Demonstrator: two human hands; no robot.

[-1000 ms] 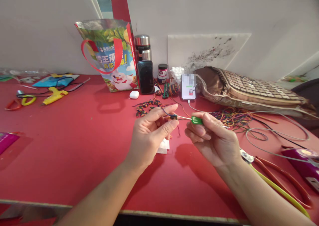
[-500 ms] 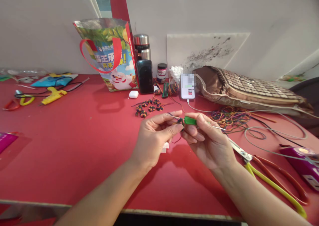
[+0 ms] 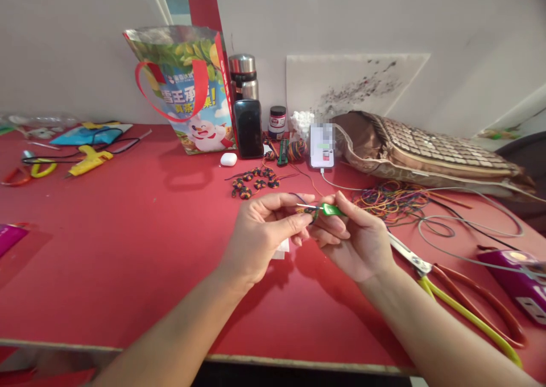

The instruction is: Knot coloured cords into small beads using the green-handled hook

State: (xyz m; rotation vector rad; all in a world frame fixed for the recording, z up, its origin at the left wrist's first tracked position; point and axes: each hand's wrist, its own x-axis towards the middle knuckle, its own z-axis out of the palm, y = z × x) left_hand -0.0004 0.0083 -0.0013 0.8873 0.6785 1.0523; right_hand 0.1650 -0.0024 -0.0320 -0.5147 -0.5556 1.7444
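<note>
Over the middle of the bench (image 3: 140,262), the hands had drawn together since a second earlier, when bare shaft bridged a gap between them. The left hand (image 3: 265,233) pinched a small piece of cordwork (image 3: 314,214) between thumb and fingers; the right hand (image 3: 360,242) gripped the green tool (image 3: 331,209), its handle now close against that piece. The tool had seemingly been worked farther along, though whether its white shaft ran through or over the cords could not be told.

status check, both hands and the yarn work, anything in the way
Left hand pinching multicoloured yarn piece; right hand holding green-handled crochet hook; no visible obstruction.
</note>
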